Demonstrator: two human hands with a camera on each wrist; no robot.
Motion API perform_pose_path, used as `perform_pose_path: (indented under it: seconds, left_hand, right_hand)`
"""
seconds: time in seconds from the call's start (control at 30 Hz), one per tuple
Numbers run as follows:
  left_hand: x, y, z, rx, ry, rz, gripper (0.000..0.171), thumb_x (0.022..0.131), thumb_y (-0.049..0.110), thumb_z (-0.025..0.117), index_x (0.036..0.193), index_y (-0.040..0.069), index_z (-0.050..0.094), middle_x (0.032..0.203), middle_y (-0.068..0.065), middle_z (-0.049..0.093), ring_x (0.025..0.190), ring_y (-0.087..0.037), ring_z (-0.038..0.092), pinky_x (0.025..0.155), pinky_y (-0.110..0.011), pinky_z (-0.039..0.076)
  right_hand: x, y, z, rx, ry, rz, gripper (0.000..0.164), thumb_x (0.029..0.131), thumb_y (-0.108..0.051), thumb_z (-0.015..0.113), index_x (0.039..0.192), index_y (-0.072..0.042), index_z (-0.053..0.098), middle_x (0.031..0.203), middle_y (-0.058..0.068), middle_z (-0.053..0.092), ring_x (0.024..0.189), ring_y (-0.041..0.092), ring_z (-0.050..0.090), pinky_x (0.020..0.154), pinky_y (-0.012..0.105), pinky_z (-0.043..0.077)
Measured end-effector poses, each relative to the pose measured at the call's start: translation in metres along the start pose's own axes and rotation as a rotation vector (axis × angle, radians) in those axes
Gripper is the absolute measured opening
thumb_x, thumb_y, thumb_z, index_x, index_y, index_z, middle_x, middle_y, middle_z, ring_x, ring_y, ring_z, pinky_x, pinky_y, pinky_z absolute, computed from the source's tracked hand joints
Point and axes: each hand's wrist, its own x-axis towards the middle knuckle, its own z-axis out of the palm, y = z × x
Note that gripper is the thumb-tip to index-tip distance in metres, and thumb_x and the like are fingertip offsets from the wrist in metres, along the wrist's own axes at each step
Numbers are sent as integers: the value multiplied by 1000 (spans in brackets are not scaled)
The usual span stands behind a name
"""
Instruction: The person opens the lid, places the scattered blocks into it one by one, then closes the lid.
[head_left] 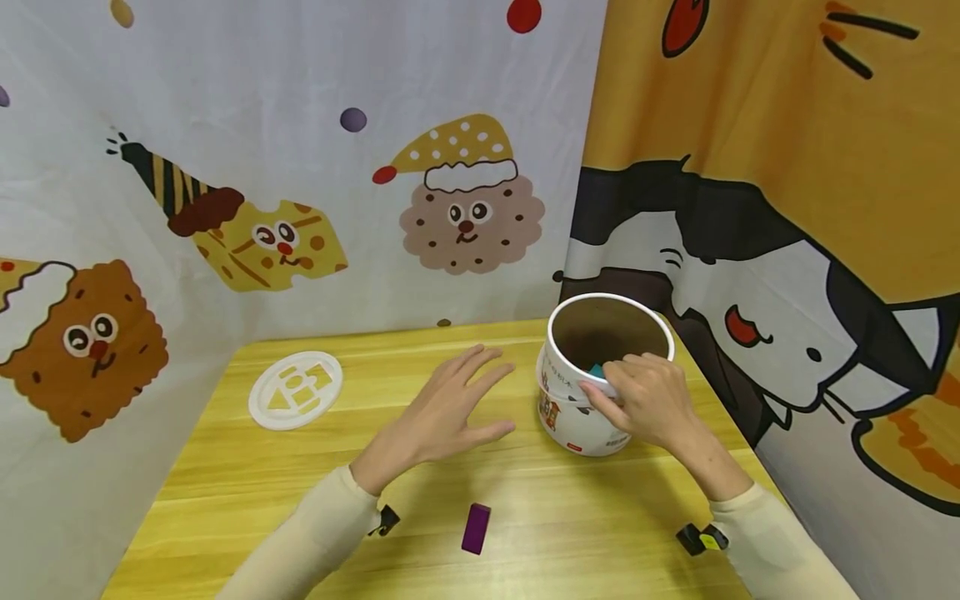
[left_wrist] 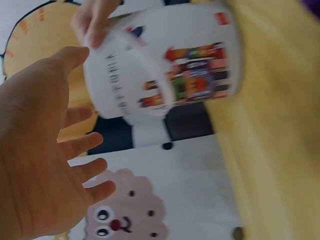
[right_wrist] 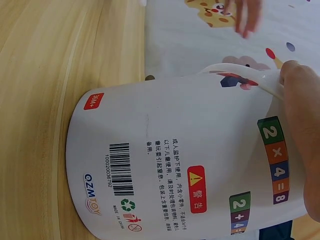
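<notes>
A white toy-block bucket (head_left: 581, 425) stands at the table's right rear, with printed blocks, a barcode and sums on its side. My right hand (head_left: 648, 396) grips its near rim, fingers curled over the edge and thumb along the outer wall. Inside the bucket, a bit of a teal block (head_left: 596, 370) shows; the rest of the inside is hidden. My left hand (head_left: 450, 404) hovers left of the bucket, fingers spread and holding nothing. In the left wrist view its palm (left_wrist: 40, 150) faces the bucket's side, where a white carrying handle (left_wrist: 157, 75) hangs.
A purple block (head_left: 476, 528) lies on the wooden table (head_left: 390, 567) near the front. At the back left rests a flat white disc (head_left: 262, 400) with cut-out shapes. Printed curtains (head_left: 300, 67) hang behind and to the right of the table.
</notes>
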Motion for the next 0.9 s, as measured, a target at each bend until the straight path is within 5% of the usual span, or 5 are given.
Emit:
perform_pose_path:
  seconds: [0.27,0.43,0.63,0.9]
  left_hand:
    - [-61,6,37,-75,-118,-77,79,105,61,75,170,23,51,179,-8,45,169,-44,38,129,-72,42]
    - [-90,16,64,-75,-155,-150,77,102,61,77,165,20,57,170,-9,56,160,-42,51,124,-69,48]
    - [-111,31,85,17,-126,-238,78,97,70,78,155,19,66,149,-6,70,136,-28,67,108,-56,60]
    - [-120,39,96,13,-146,-269,68,92,74,81,135,23,71,122,3,69,104,-12,60,91,-39,55]
  right_hand:
    - [0,1,1,3,13,-1,63,116,-60,45,70,-17,50,56,-7,39,52,11,32,54,23,17]
    - [1,1,0,-9,17,0,64,116,-61,45,70,-17,49,56,-7,39,51,11,31,53,24,17]
    - [0,0,0,0,4,5,64,116,-61,45,70,-18,49,56,-8,39,52,11,31,53,24,19]
    - [0,-1,0,1,16,-2,64,116,-61,46,69,-18,48,56,-7,38,52,10,29,54,23,16]
